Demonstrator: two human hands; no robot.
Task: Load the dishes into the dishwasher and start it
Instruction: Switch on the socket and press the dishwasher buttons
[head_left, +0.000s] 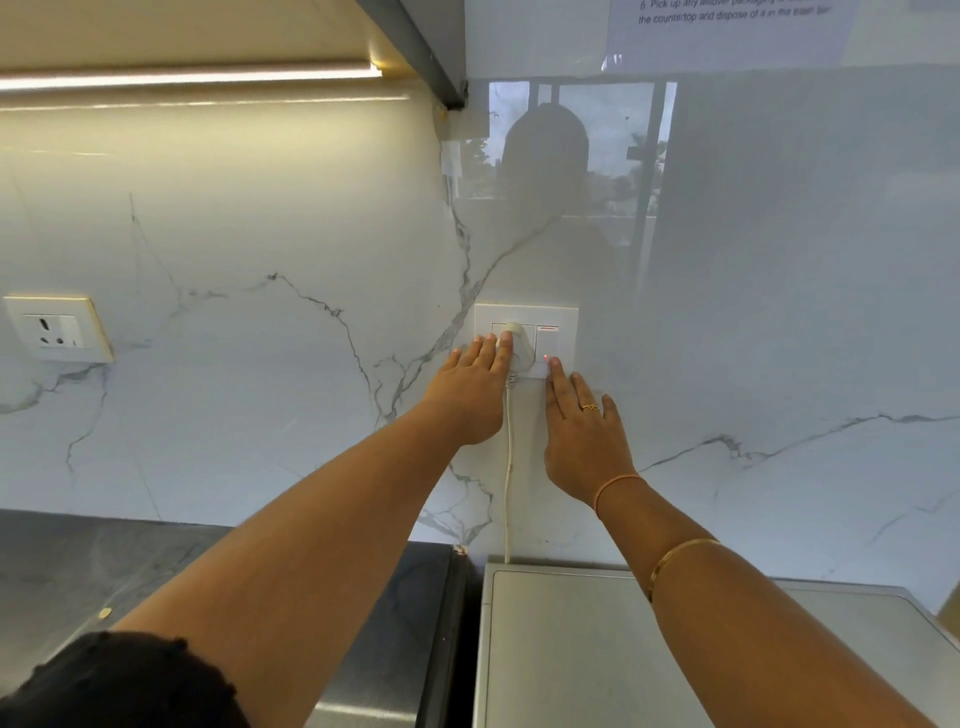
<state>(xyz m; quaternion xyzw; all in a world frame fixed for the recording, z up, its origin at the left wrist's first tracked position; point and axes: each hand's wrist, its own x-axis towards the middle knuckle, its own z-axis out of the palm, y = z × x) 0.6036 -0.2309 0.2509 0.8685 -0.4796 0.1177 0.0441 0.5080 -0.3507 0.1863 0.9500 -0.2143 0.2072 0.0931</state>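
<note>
Left hand (475, 395), fingers straight, is pressing the plug (517, 340); right hand (584, 436), flat, is touching the switch (548, 340), lamp (545, 357) red. Seemingly powering up; loading unseen.

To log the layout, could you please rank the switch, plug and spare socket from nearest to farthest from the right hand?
1. Switch: at the right hand's fingertip.
2. Plug: just left of it.
3. Spare socket: far left on the wall.

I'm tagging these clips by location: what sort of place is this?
Most likely a home kitchen: a marble-look backsplash carries a switched wall socket with a white plug in it, a dark countertop lies on the left, and a grey appliance top, perhaps the dishwasher's, sits below the socket.
</note>
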